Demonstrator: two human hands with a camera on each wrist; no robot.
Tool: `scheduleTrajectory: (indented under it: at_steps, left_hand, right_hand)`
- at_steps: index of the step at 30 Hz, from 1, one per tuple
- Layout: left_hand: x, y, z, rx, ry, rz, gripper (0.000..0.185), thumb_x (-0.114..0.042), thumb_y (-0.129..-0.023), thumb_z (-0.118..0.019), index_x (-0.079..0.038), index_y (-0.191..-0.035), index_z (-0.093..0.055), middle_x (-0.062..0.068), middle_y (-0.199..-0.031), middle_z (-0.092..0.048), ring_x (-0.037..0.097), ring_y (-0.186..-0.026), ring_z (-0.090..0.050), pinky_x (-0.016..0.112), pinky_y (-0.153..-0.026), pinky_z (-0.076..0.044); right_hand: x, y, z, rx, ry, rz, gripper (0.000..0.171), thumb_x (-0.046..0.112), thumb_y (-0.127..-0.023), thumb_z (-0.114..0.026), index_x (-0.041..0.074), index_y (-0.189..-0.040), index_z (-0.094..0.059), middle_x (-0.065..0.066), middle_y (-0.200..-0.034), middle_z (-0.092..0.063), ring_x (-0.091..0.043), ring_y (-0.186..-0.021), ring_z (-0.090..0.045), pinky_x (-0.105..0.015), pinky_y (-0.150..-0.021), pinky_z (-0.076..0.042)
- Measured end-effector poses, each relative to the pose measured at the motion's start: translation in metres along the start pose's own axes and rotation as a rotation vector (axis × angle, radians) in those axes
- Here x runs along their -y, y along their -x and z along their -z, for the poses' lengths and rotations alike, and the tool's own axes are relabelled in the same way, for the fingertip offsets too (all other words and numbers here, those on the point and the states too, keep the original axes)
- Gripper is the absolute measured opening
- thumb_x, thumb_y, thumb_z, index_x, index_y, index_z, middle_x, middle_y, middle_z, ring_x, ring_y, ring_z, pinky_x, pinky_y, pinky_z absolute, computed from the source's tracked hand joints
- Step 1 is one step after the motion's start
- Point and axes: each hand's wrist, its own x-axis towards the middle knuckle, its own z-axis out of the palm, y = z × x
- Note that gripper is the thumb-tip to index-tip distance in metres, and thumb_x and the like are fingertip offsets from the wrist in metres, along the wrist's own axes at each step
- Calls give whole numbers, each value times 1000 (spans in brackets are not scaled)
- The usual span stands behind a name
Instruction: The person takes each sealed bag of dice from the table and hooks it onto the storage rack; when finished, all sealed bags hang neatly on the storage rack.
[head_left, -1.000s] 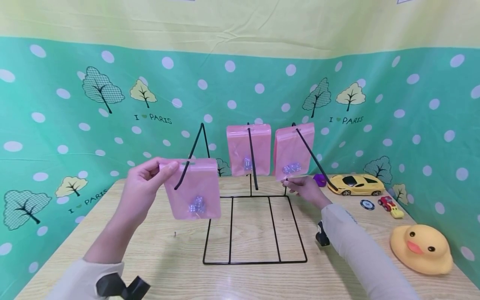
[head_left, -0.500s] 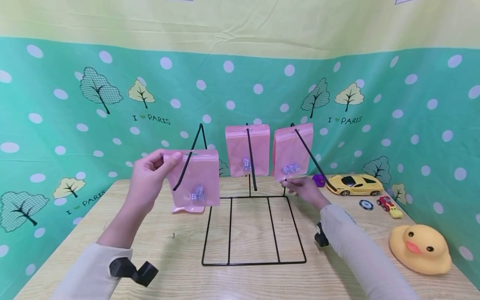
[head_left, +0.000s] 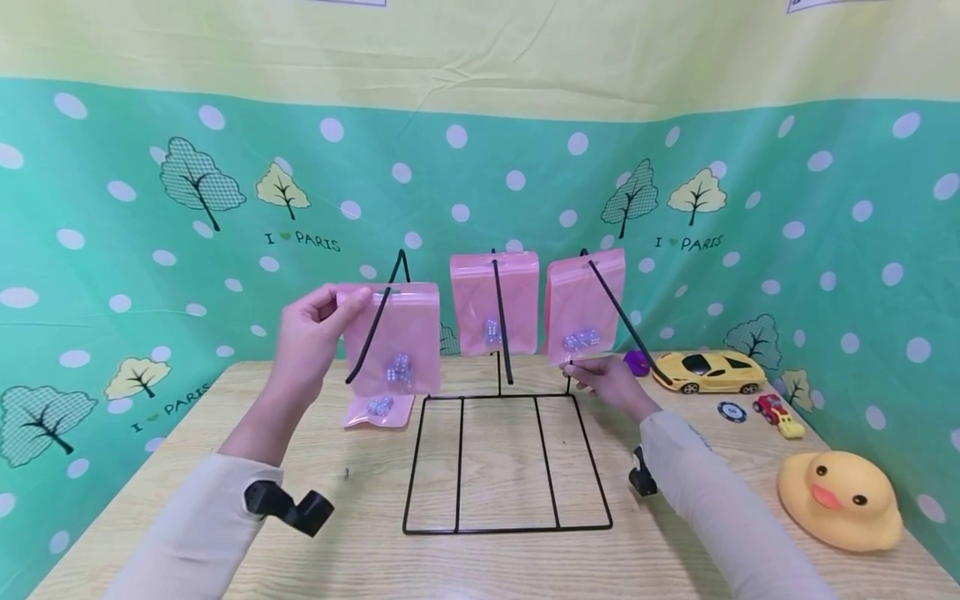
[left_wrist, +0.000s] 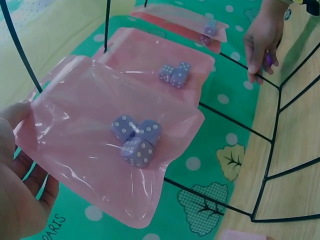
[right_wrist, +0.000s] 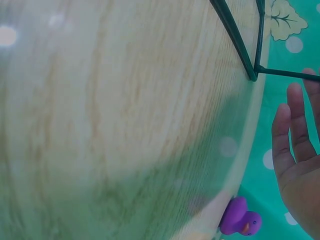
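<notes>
My left hand pinches the top left corner of a pink zip bag with lilac dice inside. The left hook of a black wire rack passes through the slot at the bag's top. My right hand holds the rack's upright with thumb and fingertips, below the right-hand bag. Other pink dice bags hang on the middle hook and the right hook. Behind and below the held bag, one more pink bag with dice lies on the table.
On the right stand a yellow toy car, a red and yellow toy car, a poker chip and a yellow rubber duck. A purple duck sits behind my right hand. A patterned cloth closes off the back.
My left hand has moved up and slightly right, sliding the bag back along the left hook. The bag lying behind it has come into sight. My right hand stays at the rack.
</notes>
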Motion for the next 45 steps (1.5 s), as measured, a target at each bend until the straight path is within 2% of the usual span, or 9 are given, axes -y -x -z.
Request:
scheduleTrajectory:
  at_steps: [7, 17, 24, 33, 39, 45]
  left_hand:
    - [5, -11, -5, -21, 11, 12, 13, -33, -97, -72, -20, -96, -72, -8, -88, -67, 11, -79, -54, 19, -70, -48]
    - [7, -21, -9, -46, 14, 21, 17, -33, -97, -72, -17, -94, -69, -8, -94, -67, 11, -81, -53, 17, -70, -47]
    - [6, -27, -10, -56, -25, 38, 21, -36, -97, -71, -16, -97, -69, -6, -82, -59, 11, -77, -49, 19, -67, -44]
    - [7, -36, -15, -69, -40, 49, 27, -37, -97, -72, -11, -92, -66, -5, -80, -56, 11, -75, -46, 18, -61, -41]
    - [5, -41, -17, -69, -53, 51, 29, -36, -97, -71, -7, -96, -66, -5, -82, -59, 11, -76, -48, 19, -64, -43]
    - [4, -43, -19, -59, -81, 74, 37, -41, -98, -69, -5, -105, -67, -4, -86, -61, 12, -81, -51, 20, -70, -45]
  right_hand:
    - [0, 0, -1, -5, -17, -13, 33, 24, -103, -63, 1, -126, -70, -18, -119, -70, -30, -96, -69, -45, -84, -58]
    - [1, -1, -4, 1, -25, 21, 35, 23, -104, -61, -3, -126, -68, -21, -117, -72, -37, -95, -70, -44, -78, -58]
    - [3, -1, -5, 6, -19, 4, 36, 25, -104, -61, -2, -127, -69, -20, -118, -72, -37, -97, -69, -44, -80, -58]
    - [-3, -1, -4, -4, 9, 13, 35, 25, -104, -61, 0, -127, -69, -18, -118, -71, -32, -94, -70, -42, -80, -58]
    - [-3, -1, -2, 3, 0, 21, 35, 24, -104, -62, -1, -127, -68, -20, -120, -70, -33, -96, -69, -44, -82, -58]
    - [-2, 0, 0, 0, -4, 5, 35, 25, -104, -62, 0, -128, -69, -18, -121, -70, -26, -95, -69, -44, -84, -58]
